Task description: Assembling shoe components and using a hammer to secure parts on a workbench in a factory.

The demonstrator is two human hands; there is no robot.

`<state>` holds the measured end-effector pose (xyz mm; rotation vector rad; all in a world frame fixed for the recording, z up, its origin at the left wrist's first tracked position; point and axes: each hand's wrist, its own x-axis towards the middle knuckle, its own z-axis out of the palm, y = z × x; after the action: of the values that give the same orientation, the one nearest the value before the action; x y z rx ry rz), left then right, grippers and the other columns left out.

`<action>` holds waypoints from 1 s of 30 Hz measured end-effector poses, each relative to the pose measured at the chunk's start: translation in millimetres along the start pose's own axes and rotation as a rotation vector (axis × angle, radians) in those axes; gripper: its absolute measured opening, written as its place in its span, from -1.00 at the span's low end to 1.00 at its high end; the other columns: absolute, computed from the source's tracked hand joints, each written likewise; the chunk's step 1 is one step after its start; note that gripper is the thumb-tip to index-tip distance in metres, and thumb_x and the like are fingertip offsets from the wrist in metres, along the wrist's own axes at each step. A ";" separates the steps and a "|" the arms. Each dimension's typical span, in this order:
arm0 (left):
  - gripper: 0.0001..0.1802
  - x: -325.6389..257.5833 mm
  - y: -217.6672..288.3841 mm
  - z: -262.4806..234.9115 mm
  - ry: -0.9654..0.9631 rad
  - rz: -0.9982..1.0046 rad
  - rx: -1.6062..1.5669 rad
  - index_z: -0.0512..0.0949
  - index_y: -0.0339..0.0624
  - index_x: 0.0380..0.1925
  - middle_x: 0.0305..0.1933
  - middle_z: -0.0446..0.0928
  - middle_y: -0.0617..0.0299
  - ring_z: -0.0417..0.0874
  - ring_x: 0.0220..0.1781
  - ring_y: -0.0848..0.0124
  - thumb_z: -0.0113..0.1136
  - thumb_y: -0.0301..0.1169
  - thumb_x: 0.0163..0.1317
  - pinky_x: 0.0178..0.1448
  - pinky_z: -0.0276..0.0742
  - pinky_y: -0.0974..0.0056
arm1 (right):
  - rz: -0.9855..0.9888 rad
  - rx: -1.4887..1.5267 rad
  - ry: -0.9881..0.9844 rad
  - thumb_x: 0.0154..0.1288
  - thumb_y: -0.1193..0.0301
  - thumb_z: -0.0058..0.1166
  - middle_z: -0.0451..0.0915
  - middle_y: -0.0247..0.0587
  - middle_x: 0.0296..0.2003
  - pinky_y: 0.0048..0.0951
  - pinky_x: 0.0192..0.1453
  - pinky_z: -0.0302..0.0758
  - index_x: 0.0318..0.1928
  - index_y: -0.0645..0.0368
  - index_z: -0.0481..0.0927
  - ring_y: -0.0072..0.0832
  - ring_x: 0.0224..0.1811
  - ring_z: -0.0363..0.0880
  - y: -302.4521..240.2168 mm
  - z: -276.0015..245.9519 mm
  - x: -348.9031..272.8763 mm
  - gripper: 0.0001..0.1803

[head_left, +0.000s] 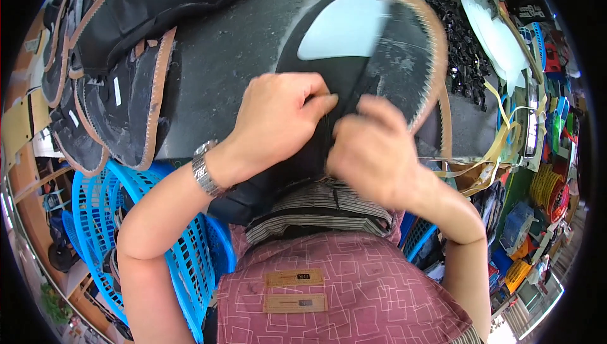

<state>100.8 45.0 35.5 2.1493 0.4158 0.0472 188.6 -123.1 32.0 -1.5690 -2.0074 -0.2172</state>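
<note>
The person's left hand (272,116) pinches a black leather-like shoe piece (348,73) between thumb and forefinger, at the middle of the dark worktable (221,47). Just right, the right hand (374,151) curls, blurred; whether it grips anything cannot be told. A rounded white patch (344,28) covers the piece's far end.

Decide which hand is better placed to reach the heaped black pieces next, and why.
Probably the right hand: it lies nearer the black pieces; the left hand sits farther off, to the left.
</note>
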 end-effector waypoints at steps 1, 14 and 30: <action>-0.83 0.7 -0.9 1.3 0.052 0.036 0.041 0.60 -0.30 -0.44 -0.55 0.54 0.00 0.52 -0.59 0.33 0.23 -0.39 0.14 -0.44 0.40 0.30 | -0.073 0.084 -0.155 -0.22 0.42 0.07 0.36 -0.25 -0.49 -0.11 0.12 0.46 -0.49 0.22 0.48 -0.34 -0.25 0.50 -9.0 -5.5 -2.7 -0.81; -0.77 -0.4 -23.9 -5.3 0.407 0.134 0.019 0.56 -0.24 -0.17 -0.31 0.60 0.18 0.59 -0.15 0.39 0.17 -0.40 0.18 -0.13 0.48 0.35 | 0.315 0.424 0.712 0.22 0.60 0.03 0.52 -0.09 -0.08 -0.28 0.20 0.37 -0.04 0.33 0.46 -0.38 0.03 0.49 26.0 -13.9 -20.7 -0.72; -0.42 -7.6 -9.3 -29.9 -0.089 -0.042 -0.348 0.28 -0.35 0.19 0.04 0.49 0.16 0.53 -0.05 0.52 0.20 -0.50 0.16 0.06 0.49 0.39 | 0.615 0.203 0.377 0.20 0.49 0.14 0.56 -0.17 -0.18 -0.45 0.01 0.45 -0.13 0.22 0.56 -0.32 -0.10 0.55 34.2 1.0 -18.3 -0.79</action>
<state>85.4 71.2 46.2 1.7924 0.3706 -0.0007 222.7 -127.9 14.1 -1.7720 -1.1616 -0.0553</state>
